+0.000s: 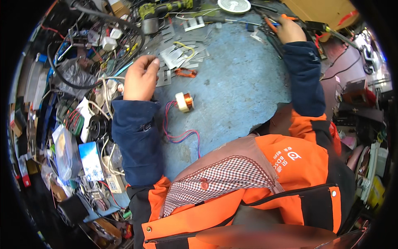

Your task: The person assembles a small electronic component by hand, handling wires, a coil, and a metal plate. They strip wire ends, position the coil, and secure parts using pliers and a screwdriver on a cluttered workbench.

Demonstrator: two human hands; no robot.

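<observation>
My right hand [291, 31], at the far right of the blue worktop [232, 83], is closed around orange-handled pliers [272, 25]; their jaws are hard to make out. On the left, my left hand [141, 79] hovers with thumb and fingers curled together; whatever they may hold is hidden. Nearest to it lie flat grey metal laminations [176, 56], a yellow loop [185, 49] and a small orange-brown bundle [185, 73]. A copper-wound coil on a white bobbin [184, 102] sits closer to me, its red and blue leads [179, 136] trailing toward my apron.
At the back are a green power tool [166, 7], a white spiral disc [234, 5] and a screwdriver [236, 21]. Tangled cables [105, 85] and a clear plastic box [66, 153] crowd the left. A cardboard box [323, 12] stands back right.
</observation>
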